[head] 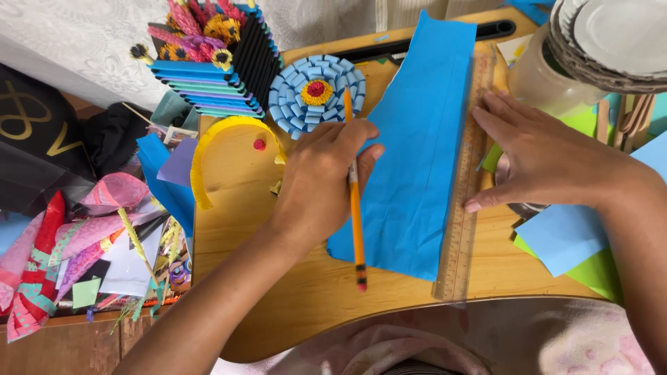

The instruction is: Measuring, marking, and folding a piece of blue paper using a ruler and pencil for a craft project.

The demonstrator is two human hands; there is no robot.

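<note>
The left hand grips an orange pencil, its fingers closed around the shaft, and rests on the left edge of a blue sheet of paper. The sheet lies in the middle of the wooden counter. The right hand lies flat, fingers spread, and presses on a clear ruler that runs along the right edge of the sheet. A blue paper rosette sits near the far edge of the counter, beside a yellow paper arc. Folded coloured papers lie heaped off the left edge.
</note>
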